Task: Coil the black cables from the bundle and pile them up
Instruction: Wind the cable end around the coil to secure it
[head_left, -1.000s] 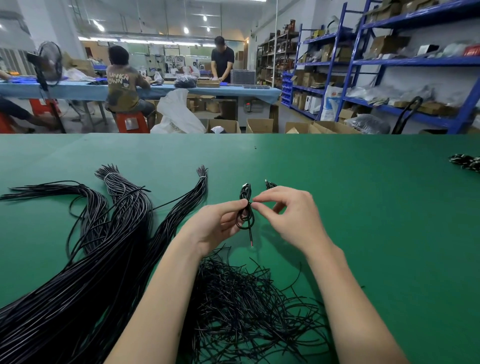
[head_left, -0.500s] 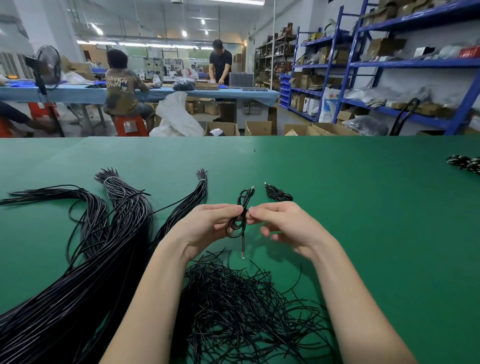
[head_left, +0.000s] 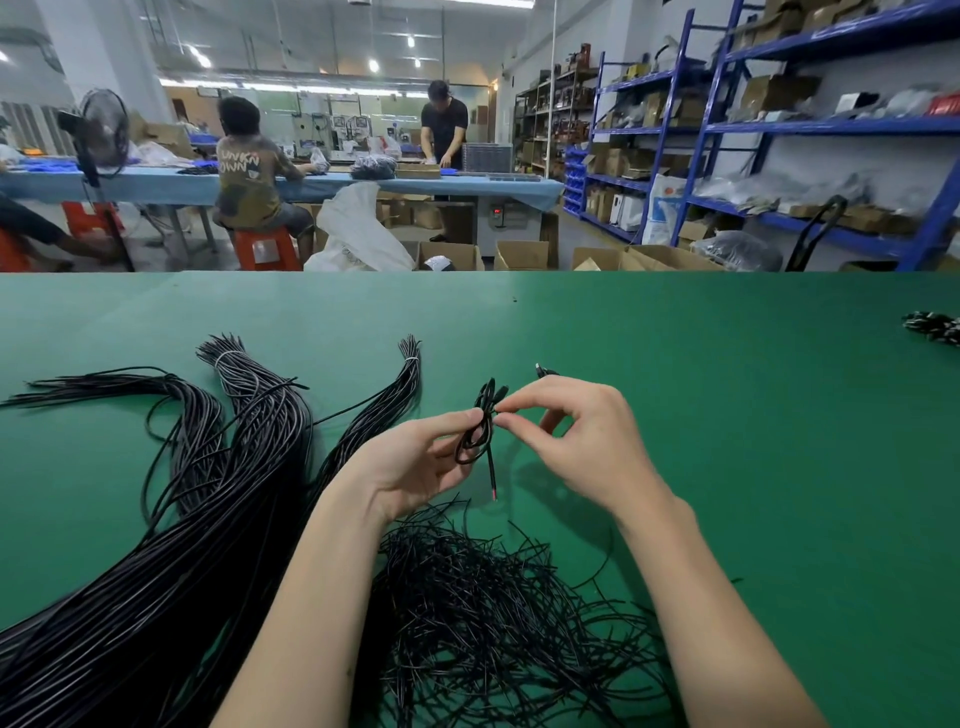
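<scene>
1. The green bench (head_left: 727, 415) carries everything and fills the lower part of the view; its far edge runs in front of another worktable, blue shelving and cartons where 2 other people are at work.
2. The bundle (head_left: 156, 545) of long black cables sweeps from the near left corner toward the middle of the bench, fanned into 3 tails, 2 of which are tied with pale bands near their tips. Lying to the left hand's side, it is likely the supply, within easy reach.
3. A loose tangle of cables (head_left: 493, 623) lies at the near edge between the 2 forearms, under the hands. Whether this is finished work or offcuts, I cannot tell.
4. The left hand (head_left: 415, 462) is raised above the bench, its grip clamped on a small coiled cable (head_left: 480, 434), thumb and fingers pinching the loops so they cannot spring open.
5. The right hand (head_left: 576, 436) pinches the same coil at its top with thumb and forefinger, apparently tucking or winding the end.
6. One straight tail hangs down from the coil, so I judge this coil not yet finished.
7. A small dark cluster (head_left: 935, 327) sits at the far right edge, too small to identify.
</scene>
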